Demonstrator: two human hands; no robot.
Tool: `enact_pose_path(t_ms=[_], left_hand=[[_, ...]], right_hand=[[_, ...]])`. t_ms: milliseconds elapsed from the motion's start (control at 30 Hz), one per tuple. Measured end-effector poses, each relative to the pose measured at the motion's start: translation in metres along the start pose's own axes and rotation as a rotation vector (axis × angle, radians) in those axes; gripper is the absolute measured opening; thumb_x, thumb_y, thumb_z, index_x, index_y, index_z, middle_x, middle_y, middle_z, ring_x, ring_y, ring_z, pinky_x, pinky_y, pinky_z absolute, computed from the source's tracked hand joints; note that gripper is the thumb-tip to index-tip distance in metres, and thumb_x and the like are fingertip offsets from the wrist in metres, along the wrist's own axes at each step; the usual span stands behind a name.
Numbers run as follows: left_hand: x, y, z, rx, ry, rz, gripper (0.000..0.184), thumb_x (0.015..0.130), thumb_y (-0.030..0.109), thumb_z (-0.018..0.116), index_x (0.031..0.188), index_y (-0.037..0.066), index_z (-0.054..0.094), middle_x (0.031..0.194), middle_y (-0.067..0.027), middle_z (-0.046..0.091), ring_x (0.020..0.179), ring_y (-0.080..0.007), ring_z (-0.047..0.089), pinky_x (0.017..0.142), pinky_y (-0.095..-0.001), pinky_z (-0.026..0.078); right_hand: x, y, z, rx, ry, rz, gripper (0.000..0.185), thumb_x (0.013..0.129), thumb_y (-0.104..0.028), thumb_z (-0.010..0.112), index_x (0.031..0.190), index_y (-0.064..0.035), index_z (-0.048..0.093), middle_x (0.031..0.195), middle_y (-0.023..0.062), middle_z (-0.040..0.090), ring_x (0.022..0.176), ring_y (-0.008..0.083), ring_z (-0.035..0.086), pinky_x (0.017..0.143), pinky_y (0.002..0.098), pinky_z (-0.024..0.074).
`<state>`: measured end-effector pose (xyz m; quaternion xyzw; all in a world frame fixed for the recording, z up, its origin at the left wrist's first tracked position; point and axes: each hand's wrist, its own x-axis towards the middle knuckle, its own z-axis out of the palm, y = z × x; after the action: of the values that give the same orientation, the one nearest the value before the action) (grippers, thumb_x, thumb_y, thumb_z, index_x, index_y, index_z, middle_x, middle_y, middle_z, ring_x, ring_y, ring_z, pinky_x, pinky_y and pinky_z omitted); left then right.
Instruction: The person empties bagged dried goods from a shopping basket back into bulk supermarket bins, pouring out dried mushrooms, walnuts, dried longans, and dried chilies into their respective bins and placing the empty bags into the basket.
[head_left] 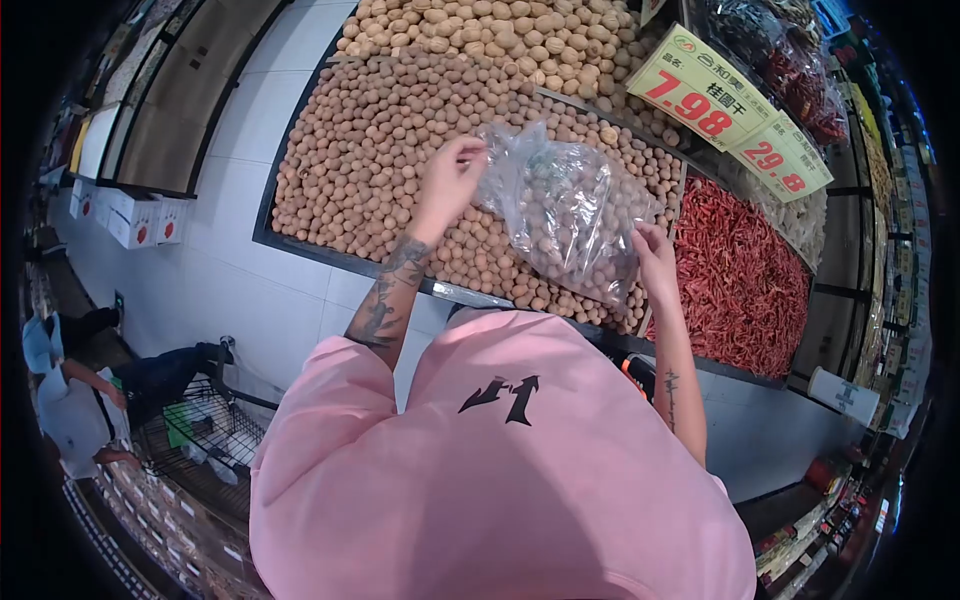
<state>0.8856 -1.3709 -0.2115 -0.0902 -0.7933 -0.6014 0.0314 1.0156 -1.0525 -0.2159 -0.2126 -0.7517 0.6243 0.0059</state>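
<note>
A clear plastic bag [575,215] lies over round brown produce [350,150] — the right hand [656,262] pinches one edge between its fingers, while the left hand [452,180] has curled fingers at the other end — whether gripping, I cannot tell.

Glossy plastic bag [578,212], matt cloth shirt [560,470]

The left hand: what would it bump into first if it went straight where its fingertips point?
Most likely the clear plastic bag, right beside the left hand; whether they touch is hard to tell.
</note>
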Motion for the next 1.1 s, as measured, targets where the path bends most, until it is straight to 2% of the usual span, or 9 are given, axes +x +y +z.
enact_pose_path(t_ms=[67,100,167,400,633,733,800,1000,1100], left_hand=[[-0.009,-0.003,0.008,0.13,-0.079,0.056,0.02,0.083,0.009,0.061,0.102,0.002,0.064,0.097,-0.0146,0.065,0.089,-0.0288,0.064,0.081,-0.0339,0.049],[-0.01,-0.004,0.01,0.325,-0.102,0.228,0.021,0.08,0.011,0.063,0.099,0.004,0.064,0.098,-0.0142,0.064,0.094,-0.0326,0.059,0.086,-0.037,0.046],[-0.013,-0.006,0.016,0.363,-0.074,0.267,0.017,0.081,0.014,0.063,0.094,0.004,0.064,0.1,-0.0123,0.062,0.098,-0.0319,0.056,0.089,-0.0389,0.043],[0.0,-0.021,0.005,0.293,-0.198,0.19,0.015,0.081,0.012,0.059,0.094,0.005,0.064,0.093,-0.0122,0.06,0.09,-0.0322,0.059,0.077,-0.0413,0.048],[0.0,-0.01,0.002,0.426,-0.305,0.095,0.02,0.08,0.011,0.056,0.098,0.004,0.062,0.092,-0.013,0.06,0.089,-0.0334,0.059,0.075,-0.0435,0.049],[-0.002,-0.017,0.005,0.461,-0.298,0.09,0.026,0.08,0.009,0.055,0.105,0.003,0.059,0.096,-0.0149,0.059,0.093,-0.0349,0.059,0.078,-0.0432,0.049],[-0.007,-0.03,0.008,0.315,-0.084,0.19,0.028,0.081,0.005,0.054,0.108,0.001,0.057,0.096,-0.0161,0.058,0.086,-0.0342,0.06,0.075,-0.0409,0.049],[-0.031,-0.018,-0.001,0.176,0.061,0.252,0.047,0.085,0.009,0.054,0.131,0.002,0.047,0.13,-0.0183,0.048,0.117,-0.0332,0.05,0.099,-0.0396,0.04],[-0.045,-0.011,0.001,0.263,-0.041,0.404,0.065,0.084,0.025,0.058,0.141,0.003,0.036,0.143,-0.0208,0.032,0.133,-0.0402,0.03,0.111,-0.0497,0.023]], right_hand=[[0.005,0.017,0.004,-0.1,0.025,-0.085,0.014,0.093,-0.013,0.058,0.097,0.0007,0.061,0.082,-0.0003,0.058,0.072,0.0057,0.051,0.061,0.0215,0.0417],[0.005,0.015,0.006,-0.146,0.044,-0.119,0.012,0.093,-0.012,0.059,0.093,0.0001,0.06,0.077,-0.0018,0.055,0.068,0.0051,0.048,0.059,0.0212,0.0396],[0.007,0.009,0.007,-0.187,0.095,-0.158,0.014,0.093,-0.012,0.058,0.084,-0.0013,0.057,0.066,-0.0052,0.048,0.062,0.0039,0.043,0.057,0.021,0.0364],[-0.005,-0.12,0.012,-0.048,0.181,-0.411,0.019,0.097,-0.015,0.053,0.081,-0.0055,0.053,0.075,-0.007,0.047,0.069,0.0021,0.039,0.062,0.0184,0.032],[-0.011,-0.199,0.02,-0.198,0.191,-0.557,0.015,0.095,-0.012,0.057,0.089,0.0004,0.059,0.078,-0.0043,0.055,0.072,0.0025,0.045,0.065,0.018,0.0354],[-0.005,-0.211,0.014,-0.23,0.215,-0.59,0.015,0.095,-0.013,0.058,0.091,0.0017,0.061,0.08,-0.0032,0.058,0.074,0.0024,0.046,0.066,0.0178,0.036],[-0.003,-0.218,0.011,-0.274,0.264,-0.589,0.016,0.094,-0.014,0.059,0.093,0.0019,0.062,0.081,-0.003,0.059,0.075,0.0024,0.048,0.068,0.0175,0.037],[0.001,-0.235,0.005,-0.307,0.367,-0.533,0.019,0.094,-0.016,0.06,0.092,0.002,0.065,0.081,-0.0015,0.061,0.074,0.0031,0.051,0.068,0.0176,0.0396],[0.006,-0.238,-0.006,-0.285,0.391,-0.579,0.017,0.094,-0.019,0.06,0.091,-0.0025,0.065,0.075,-0.0071,0.057,0.06,-0.0031,0.039,0.051,0.0144,0.0256]])
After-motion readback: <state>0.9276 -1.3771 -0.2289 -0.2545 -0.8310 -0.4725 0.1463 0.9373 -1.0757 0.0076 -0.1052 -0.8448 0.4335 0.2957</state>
